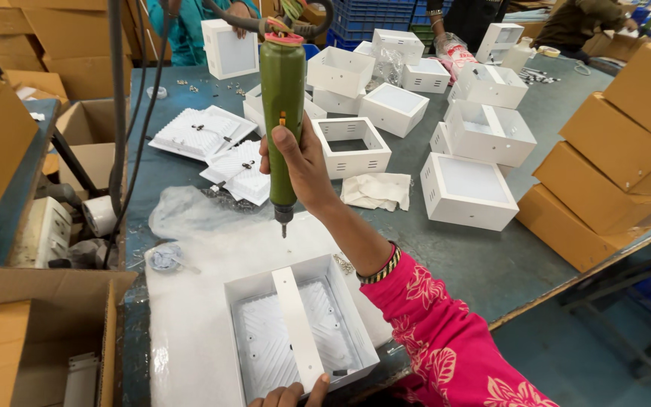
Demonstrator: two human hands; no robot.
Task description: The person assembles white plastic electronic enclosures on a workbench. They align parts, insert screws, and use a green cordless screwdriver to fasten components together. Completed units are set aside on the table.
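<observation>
Right hand (304,162) raised, fingers clenched; left hand (288,394) low, fingertips showing

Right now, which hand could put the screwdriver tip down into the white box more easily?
The right hand, probably: it already grips the green electric screwdriver, tip down, just above the white box. The left hand only rests on the box's near edge.

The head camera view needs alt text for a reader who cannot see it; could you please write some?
A right hand holds a green electric screwdriver upright, tip down, above an open white square housing with a flat bracket across it. The left hand touches the housing's near edge. More white housings and brown cartons crowd the grey bench.
</observation>
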